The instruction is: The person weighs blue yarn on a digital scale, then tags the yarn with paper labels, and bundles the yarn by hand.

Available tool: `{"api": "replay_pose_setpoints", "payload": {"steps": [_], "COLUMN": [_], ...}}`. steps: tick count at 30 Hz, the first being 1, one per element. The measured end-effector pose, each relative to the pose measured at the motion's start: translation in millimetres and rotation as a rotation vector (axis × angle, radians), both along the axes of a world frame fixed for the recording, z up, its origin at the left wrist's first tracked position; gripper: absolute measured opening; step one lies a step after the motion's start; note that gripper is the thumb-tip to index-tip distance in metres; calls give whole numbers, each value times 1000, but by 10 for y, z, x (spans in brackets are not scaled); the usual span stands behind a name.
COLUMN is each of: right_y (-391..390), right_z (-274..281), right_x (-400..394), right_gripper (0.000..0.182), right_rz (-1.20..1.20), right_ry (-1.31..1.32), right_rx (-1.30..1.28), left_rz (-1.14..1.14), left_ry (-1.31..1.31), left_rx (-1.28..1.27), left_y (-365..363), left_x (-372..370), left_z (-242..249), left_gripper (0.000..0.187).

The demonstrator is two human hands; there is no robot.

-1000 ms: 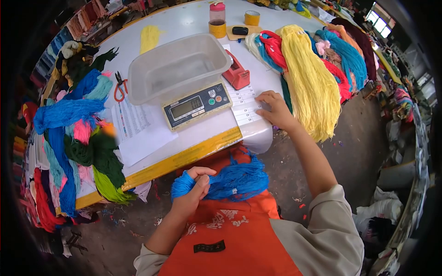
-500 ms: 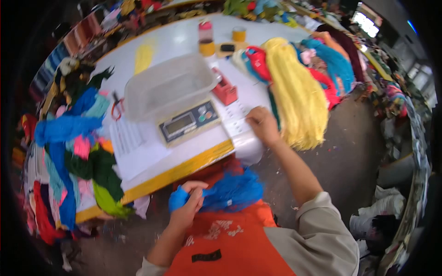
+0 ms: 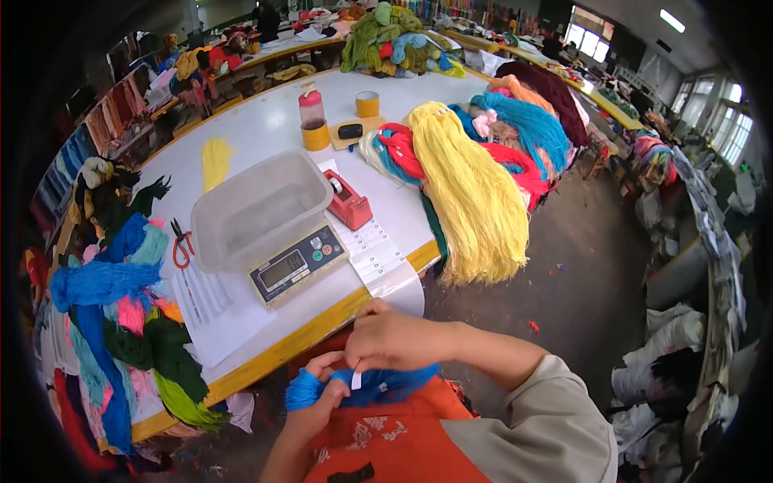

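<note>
The blue yarn skein [image 3: 378,385] lies in the person's lap against the orange apron [image 3: 386,443], below the near edge of the worktop [image 3: 266,121], its long axis running left to right. The left hand [image 3: 326,392] is closed around its left end, where the strands bunch into a knob. The right hand [image 3: 394,340] sits just above, fingers pinched on a small white label [image 3: 355,378] touching the yarn beside the left hand's thumb.

A yarn workshop: yarn skeins [image 3: 471,193] heaped on long worktables [image 3: 266,121]
</note>
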State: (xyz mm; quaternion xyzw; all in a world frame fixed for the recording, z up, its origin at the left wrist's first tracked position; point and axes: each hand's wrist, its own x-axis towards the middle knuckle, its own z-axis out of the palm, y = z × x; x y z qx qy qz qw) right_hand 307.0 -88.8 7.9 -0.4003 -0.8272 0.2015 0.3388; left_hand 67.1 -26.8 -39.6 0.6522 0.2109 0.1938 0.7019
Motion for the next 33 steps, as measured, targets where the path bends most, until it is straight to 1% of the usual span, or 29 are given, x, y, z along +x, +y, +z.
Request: {"api": "replay_pose_setpoints", "payload": {"steps": [1,2,3,4,5,6,8,11,15,16,17,18,19,20,21,22,23,25,26,28,29,30,32,33], "right_y": [-8,-17,-6,5,18,28,40,56,58,68,74,58,19,22,12,-20,-32,-51,-43,-57,-56,-53,-60,-70], "right_z": [17,98,101,95,86,60,-15,-71,-55,-81,-124,-220,-195,-218,-222,-148,-218,-176,-166,-96,-84,-62,-135,-163], "right_x": [-98,-174,-205,-242,-278,-305,-349,-421,-459,-479,-510,-515,-544,-537,-550,-568,-611,-620,-626,-633,-636,-689,-652,-638], "right_gripper": [5,9,9,9,8,8,9,10,16,19,23,29,32,34,33,33,33,27,25,26,26,27,27,27], "right_rz": [13,28,39,4,-31,-17,-81,-115,-120,-167,-208,-194,-136,-24,31,-49,-20,-81,-99,-182,-215,-261,-266,-282], "right_ry": [-73,-162,-161,-179,-195,-193,-151,-90,-34,59,151,251,372,486,575,550,702,818,846,752,689,734,710,690], "right_rx": [49,91,92,148,204,207,165,194,147,87,20,-68,-242,-455,-599,-758,-744,-809,-792,-780,-747,-747,-732,-710], "left_rz": [6,-13,-30,-62,-47,-23,10,2,6,25,54,96,146,145,128,132,108,97,110,171,250,262,195,200], "left_ry": [6,-11,-31,3,3,-8,-17,-12,0,-2,-3,-6,-2,-17,-46,-75,-27,-66,-119,-66,-134,-127,24,26], "left_rx": [-3,-24,-44,-87,-86,-88,-89,-92,-47,-37,-7,45,93,111,110,63,114,193,169,514,551,547,681,676], "left_y": [-27,-52,-64,-29,-34,-33,-32,-27,-28,-28,-27,-33,-39,-20,-5,-19,-14,-31,-46,-44,-40,-33,-23,-14], "left_x": [3,16,16,-40,-60,-69,-92,-120,-97,-83,-77,-81,-95,-114,-121,-105,-134,-137,-133,-104,-11,-42,-92,-95], "left_z": [-5,-22,-41,-64,-51,-25,31,62,37,61,96,107,97,63,79,138,182,215,169,169,154,147,140,111], "left_gripper": [45,47,49,54,54,56,57,57,52,51,55,58,61,65,66,67,66,67,64,61,46,46,26,26]}}
